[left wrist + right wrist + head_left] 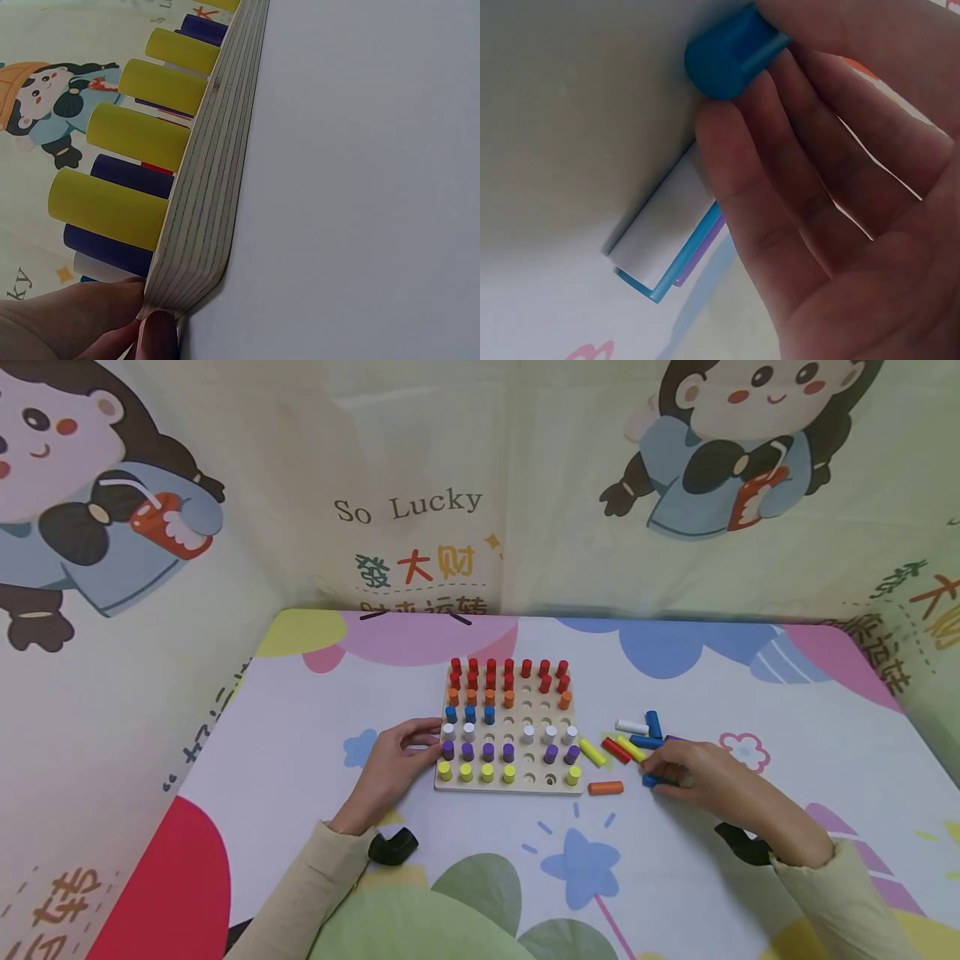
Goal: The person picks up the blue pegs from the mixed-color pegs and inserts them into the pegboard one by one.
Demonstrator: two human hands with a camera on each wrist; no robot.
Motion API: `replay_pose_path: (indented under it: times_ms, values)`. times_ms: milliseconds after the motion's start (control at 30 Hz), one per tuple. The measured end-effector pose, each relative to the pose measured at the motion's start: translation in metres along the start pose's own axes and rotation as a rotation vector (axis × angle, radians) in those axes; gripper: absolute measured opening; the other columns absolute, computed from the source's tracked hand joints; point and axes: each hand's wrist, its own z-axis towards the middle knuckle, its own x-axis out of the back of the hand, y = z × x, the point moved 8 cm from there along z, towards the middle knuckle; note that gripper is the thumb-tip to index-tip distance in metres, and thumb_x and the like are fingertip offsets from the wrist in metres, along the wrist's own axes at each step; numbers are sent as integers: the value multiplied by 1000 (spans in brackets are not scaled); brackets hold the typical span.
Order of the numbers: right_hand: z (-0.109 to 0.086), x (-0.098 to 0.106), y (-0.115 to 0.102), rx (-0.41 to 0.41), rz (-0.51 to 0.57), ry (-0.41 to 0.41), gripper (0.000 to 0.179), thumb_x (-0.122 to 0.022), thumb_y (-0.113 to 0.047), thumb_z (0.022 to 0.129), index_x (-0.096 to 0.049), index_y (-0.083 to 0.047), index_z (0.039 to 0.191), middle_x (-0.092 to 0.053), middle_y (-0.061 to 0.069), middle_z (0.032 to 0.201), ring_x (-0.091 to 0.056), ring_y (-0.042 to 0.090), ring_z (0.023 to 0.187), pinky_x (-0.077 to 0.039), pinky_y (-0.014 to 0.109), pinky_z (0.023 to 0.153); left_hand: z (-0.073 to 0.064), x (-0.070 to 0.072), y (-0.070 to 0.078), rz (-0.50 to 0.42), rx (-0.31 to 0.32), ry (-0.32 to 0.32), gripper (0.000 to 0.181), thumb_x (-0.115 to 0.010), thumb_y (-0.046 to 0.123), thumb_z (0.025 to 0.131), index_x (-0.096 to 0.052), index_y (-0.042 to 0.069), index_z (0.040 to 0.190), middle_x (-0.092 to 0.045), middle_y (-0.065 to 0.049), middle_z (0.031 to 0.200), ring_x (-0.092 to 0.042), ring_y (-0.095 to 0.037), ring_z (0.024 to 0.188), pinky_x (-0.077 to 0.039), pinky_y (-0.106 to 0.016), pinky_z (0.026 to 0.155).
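Observation:
A wooden pegboard (538, 767) holds rows of red, orange, blue, white, purple and yellow pegs, with bare holes among them. My left hand (396, 770) grips its left edge; in the left wrist view thumb and finger pinch a corner of the layered wood (206, 165). To the right of the board, my right hand (705, 774) is low over a loose pile. Between its thumb and fingers it pinches a blue peg (720, 67). Beside those fingertips lies a white peg (664, 225), partly covering blue and purple pegs in the right wrist view.
Yellow (592, 752), red (617, 750) and blue (645, 742) pegs lie loose between board and right hand. An orange peg (606, 787) is close to the board's front right corner. A patterned cloth (315, 868) covers the table; printed curtains (555, 527) rise behind it.

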Motion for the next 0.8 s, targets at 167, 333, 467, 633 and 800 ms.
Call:
replay_pose_path:
  times_ms: [167,333,467,633,800]
  values:
    - [0,0,-1,3,-10,2,24,-82,-7,78,-73,-10,100,-68,-6,94,-62,1,79,-57,23,72,0,0,-1,-4,1,1,40,-70,17,94,-62,15,133,-66,-3,122,-62,-17,107,-54,-36,95]
    - [1,2,-3,18,-22,4,23,-82,-7,79,-73,-12,100,-69,-5,95,-62,1,80,-57,25,72,0,-1,-1,0,-2,2,40,-69,17,94,-62,15,133,-66,-3,122,-62,-17,108,-54,-37,95]
    - [1,4,-6,38,-42,14,22,-81,-8,80,-73,-12,100,-69,-6,95,-61,2,80,-57,25,72,0,-1,-1,-2,-6,0,40,-70,17,94,-62,15,133,-66,-3,121,-63,-17,107,-54,-37,95]
    - [4,6,-9,52,-56,14,21,-80,-8,81,-73,-11,100,-68,-5,95,-60,3,80,-57,26,72,0,-1,-1,-2,0,-4,41,-70,18,94,-61,15,133,-66,-3,121,-62,-17,107,-54,-36,94]
    - [8,10,-15,98,-63,40,22,-81,-5,80,-73,-9,100,-67,-5,93,-59,2,78,-58,27,71,0,0,0,5,-11,-3,41,-69,18,94,-61,15,134,-66,-3,123,-63,-17,107,-54,-36,94]
